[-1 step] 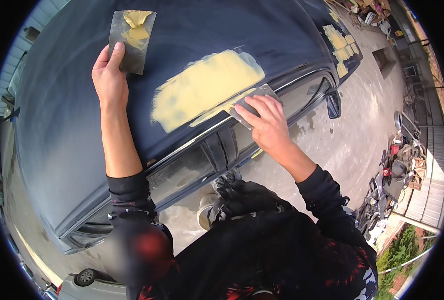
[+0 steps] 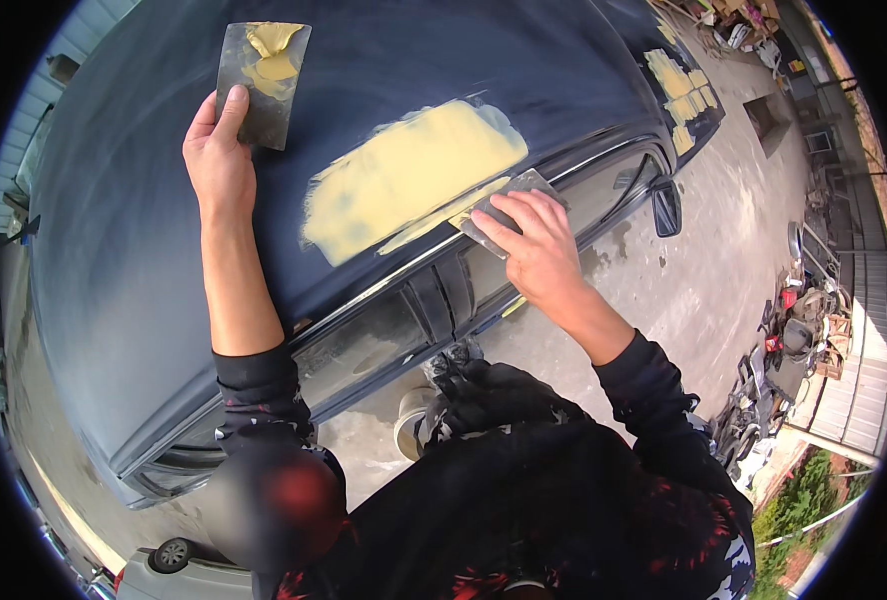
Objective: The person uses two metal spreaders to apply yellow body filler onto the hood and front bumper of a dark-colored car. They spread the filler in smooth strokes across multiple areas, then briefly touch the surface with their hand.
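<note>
My left hand (image 2: 222, 165) grips a flat rectangular putty board (image 2: 267, 120) above the dark car roof (image 2: 364, 60), its thumb on top. A dollop of yellow body filler (image 2: 272, 68) sits toward the far end of that board. My right hand (image 2: 539, 235) is closed on a thin putty spreader (image 2: 531, 182), fingers laid across its face. The spreader lies at the roof edge, by the right end of a narrow filler strip. A broad yellow filler patch (image 2: 419, 165) covers the roof beside it, smeared thin at its borders.
Below the roof edge run the side windows (image 2: 364, 330), and a side mirror (image 2: 668, 208) juts out at the right. More filler marks the front panel (image 2: 679, 85). A bucket (image 2: 411, 425) stands near my legs. Piled scrap parts (image 2: 789, 350) lie along the right; a silver car (image 2: 179, 575) is parked lower left.
My right hand and the spreader have shifted very slightly to the right. My left hand and the board have hardly moved.
</note>
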### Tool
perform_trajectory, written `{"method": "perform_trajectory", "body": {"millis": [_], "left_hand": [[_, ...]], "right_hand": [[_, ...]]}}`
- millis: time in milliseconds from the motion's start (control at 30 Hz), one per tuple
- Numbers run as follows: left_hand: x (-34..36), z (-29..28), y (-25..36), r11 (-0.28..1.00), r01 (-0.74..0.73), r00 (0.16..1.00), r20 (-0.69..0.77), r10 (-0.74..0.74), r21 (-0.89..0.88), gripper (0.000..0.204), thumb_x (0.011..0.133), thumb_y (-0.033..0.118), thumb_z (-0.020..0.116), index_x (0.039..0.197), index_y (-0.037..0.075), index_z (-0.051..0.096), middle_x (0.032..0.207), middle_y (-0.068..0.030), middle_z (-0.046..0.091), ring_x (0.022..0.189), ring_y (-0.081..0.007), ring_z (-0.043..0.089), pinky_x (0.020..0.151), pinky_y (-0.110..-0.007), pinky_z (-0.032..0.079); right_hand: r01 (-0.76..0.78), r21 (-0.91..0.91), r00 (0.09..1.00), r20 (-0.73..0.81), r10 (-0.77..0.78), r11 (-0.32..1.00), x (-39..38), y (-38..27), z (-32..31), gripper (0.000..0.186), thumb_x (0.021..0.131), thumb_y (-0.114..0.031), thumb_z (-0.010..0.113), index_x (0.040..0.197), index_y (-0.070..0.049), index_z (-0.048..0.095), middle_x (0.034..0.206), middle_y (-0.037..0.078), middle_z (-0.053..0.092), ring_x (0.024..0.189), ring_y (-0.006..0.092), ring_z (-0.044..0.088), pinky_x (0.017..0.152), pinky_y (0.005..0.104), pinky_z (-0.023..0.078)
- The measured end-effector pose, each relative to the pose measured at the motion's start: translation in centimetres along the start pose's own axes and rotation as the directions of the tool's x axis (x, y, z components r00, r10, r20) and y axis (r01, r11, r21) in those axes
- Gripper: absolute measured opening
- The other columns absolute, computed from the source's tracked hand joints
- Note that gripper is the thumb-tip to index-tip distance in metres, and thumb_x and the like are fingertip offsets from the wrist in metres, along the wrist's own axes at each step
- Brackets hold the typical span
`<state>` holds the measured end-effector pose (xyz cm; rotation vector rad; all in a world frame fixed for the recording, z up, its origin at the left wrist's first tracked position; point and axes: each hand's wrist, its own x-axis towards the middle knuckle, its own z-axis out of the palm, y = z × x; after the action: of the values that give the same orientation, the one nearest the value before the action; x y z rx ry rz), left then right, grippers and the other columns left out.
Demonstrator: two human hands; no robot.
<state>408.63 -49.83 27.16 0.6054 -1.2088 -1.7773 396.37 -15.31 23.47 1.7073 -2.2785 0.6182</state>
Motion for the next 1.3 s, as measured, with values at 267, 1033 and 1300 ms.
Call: {"method": "perform_trajectory", "body": {"millis": [267, 1033, 1300], "left_hand": [[0.1, -0.2, 0.0, 1.0, 0.012, 1.0, -0.005, -0.012, 0.023, 0.02, 0.098, 0.013, 0.066, 0.114, 0.001, 0.067, 0.105, -0.0046, 0.071, 0.096, -0.0145, 0.067, 0.088, -0.031, 0.052], [0.1, -0.2, 0.0, 0.999, 0.018, 1.0, -0.013, -0.017, 0.044, 0.02, 0.097, 0.014, 0.067, 0.113, 0.002, 0.067, 0.106, -0.0039, 0.071, 0.097, -0.0141, 0.066, 0.088, -0.03, 0.052], [0.1, -0.2, -0.1, 1.0, 0.001, 1.0, -0.009, -0.001, 0.03, 0.025, 0.095, 0.017, 0.07, 0.114, 0.0, 0.069, 0.101, -0.0038, 0.071, 0.091, -0.0122, 0.065, 0.083, -0.028, 0.051]], "right_hand": [[-0.002, -0.03, 0.995, -0.101, -0.001, 1.0, 0.1, 1.4, 1.1, 0.064, 0.067, 0.01, 0.057, 0.125, -0.014, 0.07, 0.126, 0.011, 0.06, 0.12, 0.0332, 0.054, 0.106, 0.0515, 0.04], [-0.008, -0.051, 0.989, -0.15, 0.0, 0.999, 0.7, 1.7, 1.2, 0.063, 0.067, 0.009, 0.059, 0.126, -0.013, 0.068, 0.129, 0.012, 0.058, 0.12, 0.0355, 0.053, 0.106, 0.052, 0.04], [-0.013, -0.056, 0.998, -0.056, 0.009, 0.998, -0.7, 1.4, 1.0, 0.063, 0.068, 0.009, 0.06, 0.127, -0.013, 0.068, 0.132, 0.012, 0.057, 0.121, 0.0352, 0.053, 0.108, 0.0524, 0.04]]}}
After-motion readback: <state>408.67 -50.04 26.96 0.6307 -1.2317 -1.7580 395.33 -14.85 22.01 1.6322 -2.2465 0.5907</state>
